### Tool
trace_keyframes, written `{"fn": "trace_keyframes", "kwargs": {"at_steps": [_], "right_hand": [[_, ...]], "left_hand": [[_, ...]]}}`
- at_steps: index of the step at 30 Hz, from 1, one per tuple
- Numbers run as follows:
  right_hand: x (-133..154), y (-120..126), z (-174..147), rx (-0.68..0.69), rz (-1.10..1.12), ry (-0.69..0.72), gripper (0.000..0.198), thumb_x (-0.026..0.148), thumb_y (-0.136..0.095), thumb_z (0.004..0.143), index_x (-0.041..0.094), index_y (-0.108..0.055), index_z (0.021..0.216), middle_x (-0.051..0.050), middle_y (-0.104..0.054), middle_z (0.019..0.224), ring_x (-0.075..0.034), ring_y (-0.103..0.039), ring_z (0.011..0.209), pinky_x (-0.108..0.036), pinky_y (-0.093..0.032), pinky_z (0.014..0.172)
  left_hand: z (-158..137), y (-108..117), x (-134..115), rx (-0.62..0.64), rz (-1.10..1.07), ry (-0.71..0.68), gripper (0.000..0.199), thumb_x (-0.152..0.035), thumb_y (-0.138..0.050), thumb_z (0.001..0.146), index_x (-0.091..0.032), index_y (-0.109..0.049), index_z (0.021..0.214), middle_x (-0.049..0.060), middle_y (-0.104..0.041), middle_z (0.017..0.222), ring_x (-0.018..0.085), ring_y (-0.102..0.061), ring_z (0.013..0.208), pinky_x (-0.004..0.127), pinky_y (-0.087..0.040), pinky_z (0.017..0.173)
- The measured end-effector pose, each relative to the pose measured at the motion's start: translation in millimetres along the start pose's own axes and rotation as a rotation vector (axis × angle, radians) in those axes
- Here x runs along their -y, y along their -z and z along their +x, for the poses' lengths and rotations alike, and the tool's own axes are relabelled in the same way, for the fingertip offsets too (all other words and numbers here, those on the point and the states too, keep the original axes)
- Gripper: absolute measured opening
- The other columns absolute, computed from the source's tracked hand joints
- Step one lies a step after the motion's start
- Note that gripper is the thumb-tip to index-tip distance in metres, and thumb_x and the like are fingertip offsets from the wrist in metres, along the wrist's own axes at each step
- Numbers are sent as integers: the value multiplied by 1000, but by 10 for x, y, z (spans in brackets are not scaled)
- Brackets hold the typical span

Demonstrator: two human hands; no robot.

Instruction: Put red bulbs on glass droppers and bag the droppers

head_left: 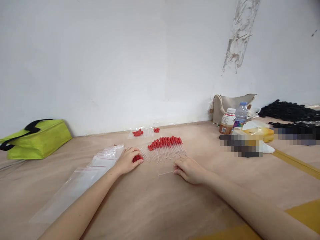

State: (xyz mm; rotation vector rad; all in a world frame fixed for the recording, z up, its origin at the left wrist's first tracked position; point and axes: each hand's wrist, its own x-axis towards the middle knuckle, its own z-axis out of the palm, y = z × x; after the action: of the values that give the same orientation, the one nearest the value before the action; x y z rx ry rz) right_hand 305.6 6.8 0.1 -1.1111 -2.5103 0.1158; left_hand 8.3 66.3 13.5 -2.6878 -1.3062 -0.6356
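My left hand (130,157) rests on the table with its fingers curled round a small heap of red rubber bulbs (136,158), partly hiding them. Between the thumb and fingers of my right hand (186,169) is a thin clear glass tube (165,173), pointing left just above the paper. Ahead of both hands lies a slanting row of droppers (168,142), clear tubes with red bulbs on their far ends. Bare glass tubes (144,153) lie between my left hand and that row.
Clear zip bags (86,173) lie under and beside my left forearm. Behind the droppers is a bag with more red bulbs (137,133). A lime-green bag (40,140) stands left; two bottles (227,121), a beige handbag (217,106) and black items (287,110) are right.
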Motion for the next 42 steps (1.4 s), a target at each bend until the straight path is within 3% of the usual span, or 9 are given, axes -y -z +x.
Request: {"fn": "trace_keyframes", "kwargs": {"at_steps": [4, 8, 13, 17, 23, 26, 29, 34, 42], "right_hand": [[22, 16, -11, 5, 54, -21, 10, 27, -52, 79, 17, -53, 78, -2, -58, 78, -13, -50, 74, -24, -35, 69], [54, -31, 6, -74, 101, -56, 22, 35, -62, 71, 18, -54, 82, -3, -57, 82, -14, -49, 78, -26, -35, 71], [81, -160, 93, -85, 181, -128, 22, 35, -64, 68, 18, -57, 79, -3, -57, 80, -14, -50, 76, -25, -36, 67], [109, -210, 113, -40, 215, -178, 12, 29, -59, 73, 18, -58, 72, -3, -58, 74, -14, -50, 72, -24, -35, 64], [204, -258, 37, -127, 305, -245, 9, 24, -50, 79, 18, -51, 73, -3, -58, 72, -13, -50, 65, -24, -36, 59], [257, -285, 22, -174, 471, -232, 11, 24, -42, 83, 18, -49, 78, -1, -57, 69, -12, -51, 63, -23, -37, 57], [314, -295, 36, -227, 579, -176, 14, 25, -39, 85, 18, -51, 89, -2, -59, 75, -12, -53, 68, -22, -40, 61], [399, -274, 58, -218, 573, -84, 16, 24, -41, 84, 19, -56, 87, -2, -62, 80, -12, -55, 72, -22, -41, 66], [436, -276, 42, -135, 552, -117, 21, 27, -39, 85, 18, -58, 82, -1, -61, 72, -11, -53, 64, -21, -39, 59]], "left_hand": [[17, -6, -5, -73, -65, 3, 14, -33, -51, 80, -23, -61, 77, 2, -58, 88, 20, -52, 87, 35, -37, 82], [-13, 31, -80, -152, -293, 99, 16, -32, -48, 82, -20, -59, 83, 4, -58, 90, 19, -54, 81, 34, -41, 77], [-245, 10, -446, -21, -796, 183, 19, -32, -46, 84, -17, -54, 93, 5, -60, 89, 16, -57, 76, 29, -45, 69], [-413, -56, -707, 70, -1101, 293, 20, -33, -50, 82, -16, -54, 92, 7, -61, 97, 18, -58, 90, 32, -42, 83], [-427, -193, -723, -96, -1111, 415, 25, -31, -63, 73, -17, -42, 71, -3, -55, 67, 12, -58, 66, 25, -45, 66], [-441, -249, -719, -117, -1083, 354, 25, -29, -62, 74, -18, -45, 87, -2, -55, 76, 11, -58, 68, 24, -46, 67], [-469, -276, -735, -45, -1004, 298, 27, -30, -58, 77, -17, -50, 99, 3, -60, 88, 15, -59, 81, 27, -46, 74], [-483, -287, -749, -5, -870, 269, 22, -31, -54, 80, -17, -57, 96, 4, -65, 91, 17, -59, 84, 29, -45, 77], [-473, -192, -808, -15, -758, 222, 17, -29, -52, 81, -17, -59, 92, 2, -64, 84, 15, -58, 78, 25, -44, 71]]}}
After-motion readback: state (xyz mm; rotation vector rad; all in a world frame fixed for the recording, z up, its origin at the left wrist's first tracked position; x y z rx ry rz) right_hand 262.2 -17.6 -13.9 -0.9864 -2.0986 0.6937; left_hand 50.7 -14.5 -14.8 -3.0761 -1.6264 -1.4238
